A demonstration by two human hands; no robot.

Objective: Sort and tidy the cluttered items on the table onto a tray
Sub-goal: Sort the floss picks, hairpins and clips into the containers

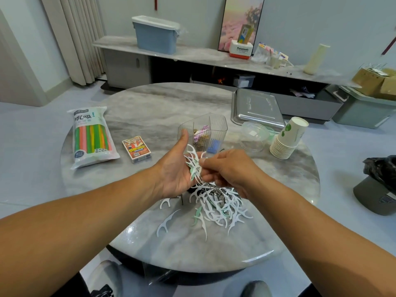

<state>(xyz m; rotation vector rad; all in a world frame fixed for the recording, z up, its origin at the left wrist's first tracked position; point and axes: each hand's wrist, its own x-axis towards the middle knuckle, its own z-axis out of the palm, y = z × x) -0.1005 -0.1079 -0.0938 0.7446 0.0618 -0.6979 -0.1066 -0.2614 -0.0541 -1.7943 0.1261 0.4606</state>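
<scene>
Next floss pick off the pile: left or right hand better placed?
Right. The right hand is directly above the pile of floss picks, fingertips pinching the bundle; the left hand lies palm up, carrying that bundle, so it looks occupied.

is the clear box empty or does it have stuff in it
Partly filled. The clear box holds pink and gold bits in one section and blue pieces in another; its left section looks empty.
</scene>
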